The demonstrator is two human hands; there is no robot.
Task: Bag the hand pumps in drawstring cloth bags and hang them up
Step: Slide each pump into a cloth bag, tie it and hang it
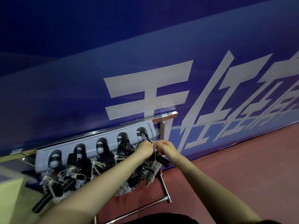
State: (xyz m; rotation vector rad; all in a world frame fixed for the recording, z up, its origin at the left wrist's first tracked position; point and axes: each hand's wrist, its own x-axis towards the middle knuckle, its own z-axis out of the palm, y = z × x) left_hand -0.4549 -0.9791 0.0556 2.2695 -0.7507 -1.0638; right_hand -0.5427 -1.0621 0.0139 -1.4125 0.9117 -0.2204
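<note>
Both fists curled, left hand and right hand pinching drawstring at rack

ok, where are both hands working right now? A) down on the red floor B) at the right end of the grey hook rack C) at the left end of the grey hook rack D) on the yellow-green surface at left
B: the left hand and right hand meet over a cord at the right end of the grey hook rack, beside the chrome frame.
</note>
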